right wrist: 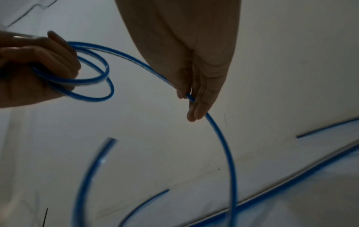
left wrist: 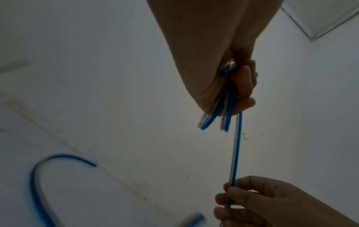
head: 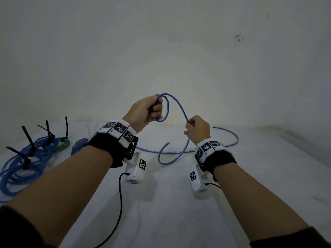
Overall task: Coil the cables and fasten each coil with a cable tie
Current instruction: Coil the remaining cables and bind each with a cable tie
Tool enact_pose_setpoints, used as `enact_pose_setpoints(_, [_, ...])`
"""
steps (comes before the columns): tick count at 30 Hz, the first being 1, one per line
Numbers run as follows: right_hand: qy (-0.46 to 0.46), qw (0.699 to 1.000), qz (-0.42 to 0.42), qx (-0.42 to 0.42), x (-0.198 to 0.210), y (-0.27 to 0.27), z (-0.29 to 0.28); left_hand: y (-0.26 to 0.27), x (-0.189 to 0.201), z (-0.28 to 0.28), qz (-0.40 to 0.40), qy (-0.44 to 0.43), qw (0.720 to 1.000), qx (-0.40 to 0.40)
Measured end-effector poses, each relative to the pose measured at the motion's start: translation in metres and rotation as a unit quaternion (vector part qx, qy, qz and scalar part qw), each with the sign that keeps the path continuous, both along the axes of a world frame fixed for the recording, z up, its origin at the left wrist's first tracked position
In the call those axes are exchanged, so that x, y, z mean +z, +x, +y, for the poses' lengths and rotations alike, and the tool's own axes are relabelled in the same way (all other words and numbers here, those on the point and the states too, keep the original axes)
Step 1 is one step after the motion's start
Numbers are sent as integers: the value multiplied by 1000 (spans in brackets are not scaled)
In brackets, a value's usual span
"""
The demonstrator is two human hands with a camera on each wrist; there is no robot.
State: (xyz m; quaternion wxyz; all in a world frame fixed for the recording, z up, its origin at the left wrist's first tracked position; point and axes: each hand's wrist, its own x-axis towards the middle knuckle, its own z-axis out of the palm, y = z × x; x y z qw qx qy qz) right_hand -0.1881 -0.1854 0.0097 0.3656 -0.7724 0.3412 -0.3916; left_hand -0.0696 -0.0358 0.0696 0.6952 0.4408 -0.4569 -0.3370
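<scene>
A blue cable [head: 179, 108] runs between both raised hands above the white table [head: 179, 212]. My left hand [head: 146, 111] grips two small loops of it [right wrist: 93, 79] in its curled fingers [left wrist: 244, 90]. My right hand [head: 196, 129] pinches the cable [right wrist: 191, 98] a little lower and to the right. Below that hand the cable [right wrist: 229, 161] hangs down and curls on the table, its free end [head: 167, 143] pointing up. A long arc [head: 231, 133] lies behind the right wrist.
Several blue coils [head: 21, 165] fastened with black cable ties [head: 28, 138] lie at the table's left edge, with a green coil [head: 62, 144] behind them. A pale wall [head: 179, 51] rises just beyond the table. Black camera cords [head: 120, 203] hang under both wrists.
</scene>
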Motion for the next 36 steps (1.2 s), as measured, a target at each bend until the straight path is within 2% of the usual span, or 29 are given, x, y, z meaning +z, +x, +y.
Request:
enact_pose_setpoints(5, [-53, 997, 42, 38, 3, 5, 4, -6, 1, -4, 1, -51, 999, 17])
enact_pose_setpoints(10, [-110, 984, 87, 111, 1, 8, 16, -5, 1, -11, -34, -73, 992, 98])
enact_pose_setpoints(13, [-118, 975, 95, 164, -1, 8, 24, -7, 1, -15, -35, -94, 988, 117])
enact_pose_setpoints(16, [-119, 965, 113, 203, 2, 8, 30, -7, -6, -19, -90, -91, 981, 148])
enact_pose_setpoints(18, [-136, 959, 125, 215, 5, 7, 32, -4, -14, -19, -191, -60, 961, 188])
enact_pose_setpoints(19, [-145, 956, 133, 215, 6, 7, 32, -2, -17, -18, -262, -32, 941, 211])
enact_pose_setpoints(22, [-181, 945, 167, 214, 9, 5, 30, 2, -23, -12, -452, 81, 857, 236])
enact_pose_setpoints(23, [-200, 941, 177, 209, 9, 5, 30, 3, -25, -12, -486, 111, 835, 235])
enact_pose_setpoints(25, [-246, 932, 191, 187, 9, 5, 29, 5, -28, -14, -515, 148, 810, 239])
enact_pose_setpoints(28, [-331, 910, 225, 108, 9, 2, 25, 8, -30, -14, -535, 172, 784, 265])
enact_pose_setpoints(30, [-371, 901, 215, 70, 8, -1, 22, 11, -29, -12, -538, 192, 774, 272])
enact_pose_setpoints(33, [-408, 897, 157, 72, 4, -4, 23, 11, -28, -12, -530, 233, 775, 253])
enact_pose_setpoints(36, [-409, 897, 135, 102, 6, -1, 20, 6, -25, -11, -513, 236, 795, 222])
